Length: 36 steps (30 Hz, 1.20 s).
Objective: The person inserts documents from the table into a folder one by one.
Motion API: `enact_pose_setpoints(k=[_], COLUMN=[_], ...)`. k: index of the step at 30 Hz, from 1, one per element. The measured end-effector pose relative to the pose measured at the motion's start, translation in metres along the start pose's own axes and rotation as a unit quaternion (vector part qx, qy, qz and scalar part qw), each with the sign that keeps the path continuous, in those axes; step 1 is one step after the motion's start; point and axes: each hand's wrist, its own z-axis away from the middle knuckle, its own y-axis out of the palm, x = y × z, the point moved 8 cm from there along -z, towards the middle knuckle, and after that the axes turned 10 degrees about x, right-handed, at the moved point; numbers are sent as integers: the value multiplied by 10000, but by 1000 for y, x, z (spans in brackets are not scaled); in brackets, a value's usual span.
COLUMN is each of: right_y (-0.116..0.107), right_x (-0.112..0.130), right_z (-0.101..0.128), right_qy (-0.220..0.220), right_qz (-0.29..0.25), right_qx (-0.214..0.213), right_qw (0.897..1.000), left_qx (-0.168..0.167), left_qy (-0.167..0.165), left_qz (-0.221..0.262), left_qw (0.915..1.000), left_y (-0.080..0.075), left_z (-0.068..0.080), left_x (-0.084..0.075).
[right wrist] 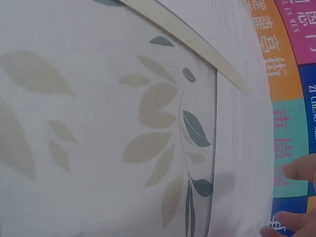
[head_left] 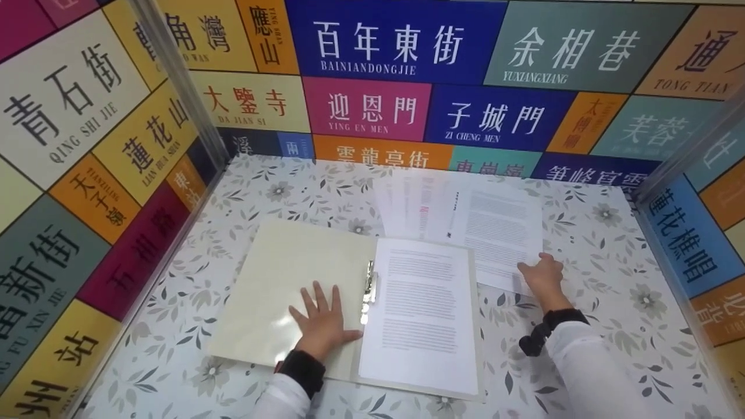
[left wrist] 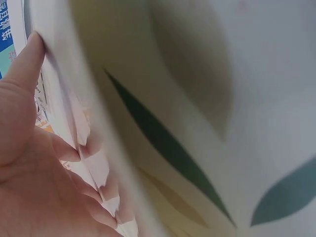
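Open cream folder [head_left: 291, 285] lies flat on the leaf-print worktop [head_left: 582, 244], roughly centre, slightly left. Left flap is bare; right flap carries 1 printed sheet [head_left: 422, 314], with a metal clip [head_left: 370, 285] at the spine between them.

Left hand [head_left: 322, 326]: palm down on the folder's left flap, near the spine, fingers [head_left: 319, 297] straight and spread wide, pressing, not gripping. Left wrist view is mostly blur: fingers laid against a pale surface, leaf pattern behind, nothing more readable.

Right hand [head_left: 542, 278]: resting on the near right corner of the loose papers [head_left: 500, 233], which lie on the worktop just behind and right of the folder, fanned, several sheets overlapping. The nearest loose sheet touches or slightly overlaps the folder's far right corner. From the head view the fingers look bent over the paper edge; cannot tell whether they pinch it or only press on it. Right wrist view shows 2 fingertips [right wrist: 298, 168] at the paper's edge [right wrist: 242, 148], and the folder's corner [right wrist: 197, 47] above.

Both sleeves white, dark band at each wrist [head_left: 302, 369].

Surround: walls on 3 sides covered in coloured street-name panels [head_left: 366, 107], metal posts [head_left: 174, 81] at the back corners.
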Motion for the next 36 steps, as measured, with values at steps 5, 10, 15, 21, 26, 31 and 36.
enact_pose_setpoints(k=[5,10,15,21,26,31,36], right_y=[-3,1,10,19,21,19,16], right_x=[-8,-12,-5,1,2,0,-1], right_z=[-8,-5,-2,2,4,2,1], right_qy=[233,524,462,489,601,625,652], right_qz=[306,817,1124,1342,1477,1379,1213], right_qx=[-209,-230,-431,-325,-245,-379,-338], right_qw=[9990,9950,9917,9892,9869,9877,9899], left_qx=[8,6,-30,-9,-23,-32,13], left_qy=[-17,-8,-19,48,27,31,0], left_qz=[-106,-156,-135,-85,-109,-58,-65], left_qw=[9999,9999,9999,10000,9999,10000,10000], left_y=[0,1,2,2,3,3,3], left_z=[1,1,-1,-1,-2,-1,-2], left_x=[0,0,1,-2,-1,-1,-1])
